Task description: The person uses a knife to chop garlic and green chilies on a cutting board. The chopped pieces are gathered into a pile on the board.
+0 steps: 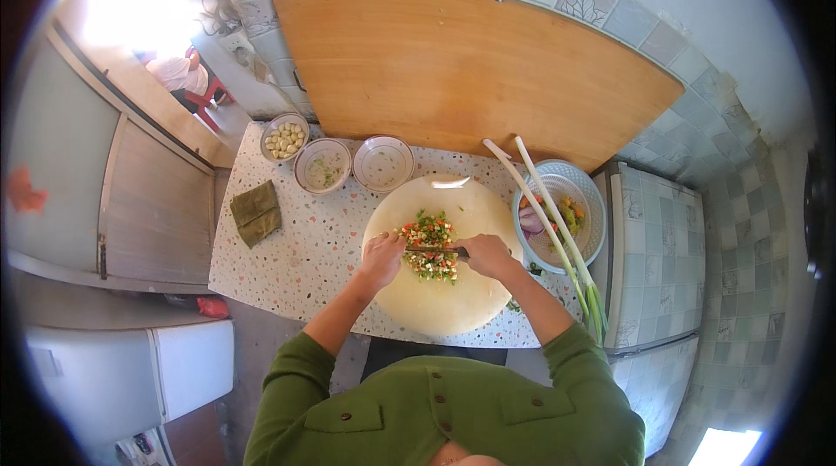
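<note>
My right hand (pixel 486 255) grips the dark handle of a kitchen knife (pixel 431 249), held level with its narrow spine facing up. At the blade's other end, the fingers of my left hand (pixel 384 258) are bent around the tip. Beneath the blade lies a heap of chopped vegetables (pixel 428 227), with green, red and white bits on both sides of the knife. The heap is on a round, pale cutting board (pixel 418 312). A white curved piece (pixel 450 183) lies near the board's far edge.
Beyond the board stand a bowl of garlic cloves (pixel 285 140) and two bowls with green scraps (pixel 322 166) (pixel 383 163). A folded green cloth (pixel 256 214) lies left. Scallions (pixel 555 224) cross a blue basket (pixel 597 231) of vegetables. A wooden board (pixel 470 67) leans behind. A person (pixel 179 74) sits beyond the doorway.
</note>
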`<action>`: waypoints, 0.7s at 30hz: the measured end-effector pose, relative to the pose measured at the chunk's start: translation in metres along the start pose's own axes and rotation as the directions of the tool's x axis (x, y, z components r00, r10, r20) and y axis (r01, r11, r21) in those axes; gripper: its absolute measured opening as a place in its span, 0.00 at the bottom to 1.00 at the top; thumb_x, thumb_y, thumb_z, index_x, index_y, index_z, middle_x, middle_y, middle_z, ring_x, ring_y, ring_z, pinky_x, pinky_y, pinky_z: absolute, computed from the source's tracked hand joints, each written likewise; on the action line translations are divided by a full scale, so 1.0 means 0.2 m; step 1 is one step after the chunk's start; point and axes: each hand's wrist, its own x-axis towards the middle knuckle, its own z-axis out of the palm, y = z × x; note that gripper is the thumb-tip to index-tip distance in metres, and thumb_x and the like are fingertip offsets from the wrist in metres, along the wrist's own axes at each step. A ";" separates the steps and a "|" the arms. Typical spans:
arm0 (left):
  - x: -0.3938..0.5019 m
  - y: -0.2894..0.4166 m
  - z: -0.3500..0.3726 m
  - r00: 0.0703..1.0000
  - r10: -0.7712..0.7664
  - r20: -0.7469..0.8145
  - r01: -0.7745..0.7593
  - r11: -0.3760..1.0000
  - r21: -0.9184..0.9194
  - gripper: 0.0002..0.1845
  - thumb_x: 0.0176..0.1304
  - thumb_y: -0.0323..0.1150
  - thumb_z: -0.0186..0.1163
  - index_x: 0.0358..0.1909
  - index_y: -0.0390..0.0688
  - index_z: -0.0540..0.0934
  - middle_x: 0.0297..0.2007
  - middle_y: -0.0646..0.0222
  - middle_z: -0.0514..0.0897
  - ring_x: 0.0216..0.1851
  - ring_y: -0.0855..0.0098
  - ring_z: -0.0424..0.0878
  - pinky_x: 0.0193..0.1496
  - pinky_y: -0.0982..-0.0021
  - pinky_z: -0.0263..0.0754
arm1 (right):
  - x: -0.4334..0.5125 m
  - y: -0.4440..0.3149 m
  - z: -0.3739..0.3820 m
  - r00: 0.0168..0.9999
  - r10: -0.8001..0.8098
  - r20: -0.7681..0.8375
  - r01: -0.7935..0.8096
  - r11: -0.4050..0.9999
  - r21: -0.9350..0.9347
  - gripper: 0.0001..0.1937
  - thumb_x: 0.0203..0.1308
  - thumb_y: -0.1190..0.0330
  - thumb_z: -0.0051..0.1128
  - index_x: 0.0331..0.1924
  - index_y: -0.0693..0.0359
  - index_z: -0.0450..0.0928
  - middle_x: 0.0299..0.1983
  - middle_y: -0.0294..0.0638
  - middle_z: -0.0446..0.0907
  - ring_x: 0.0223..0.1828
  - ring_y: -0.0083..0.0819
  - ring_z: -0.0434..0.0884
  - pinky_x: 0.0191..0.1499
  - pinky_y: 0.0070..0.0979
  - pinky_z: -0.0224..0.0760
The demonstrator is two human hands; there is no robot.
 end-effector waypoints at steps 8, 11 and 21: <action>0.04 0.04 0.20 0.987 -0.158 -0.001 0.156 0.977 0.145 0.12 0.55 0.28 0.60 0.42 0.40 0.79 0.38 0.60 0.82 0.46 0.57 0.82 0.48 0.58 0.78 | 0.15 0.11 -0.03 0.992 -0.113 -0.053 0.111 0.993 -0.034 0.16 0.57 0.69 0.57 0.47 0.41 0.87 0.35 0.44 0.87 0.39 0.45 0.86 0.41 0.44 0.78; -0.03 -0.01 0.09 0.994 -0.103 0.038 0.102 0.994 0.036 0.13 0.56 0.27 0.60 0.44 0.38 0.79 0.40 0.59 0.83 0.47 0.57 0.82 0.49 0.58 0.78 | 0.04 -0.05 -0.03 1.000 0.000 -0.028 -0.002 0.998 -0.061 0.16 0.59 0.69 0.56 0.50 0.42 0.86 0.36 0.46 0.87 0.39 0.45 0.86 0.43 0.44 0.78; 0.20 -0.04 -0.06 0.993 -0.114 0.026 0.112 0.991 0.070 0.12 0.55 0.27 0.61 0.42 0.41 0.79 0.40 0.64 0.83 0.48 0.59 0.82 0.48 0.58 0.78 | 0.22 0.07 -0.24 0.990 -0.080 -0.120 0.071 0.995 -0.076 0.15 0.56 0.68 0.62 0.48 0.44 0.87 0.37 0.44 0.87 0.41 0.42 0.86 0.45 0.41 0.78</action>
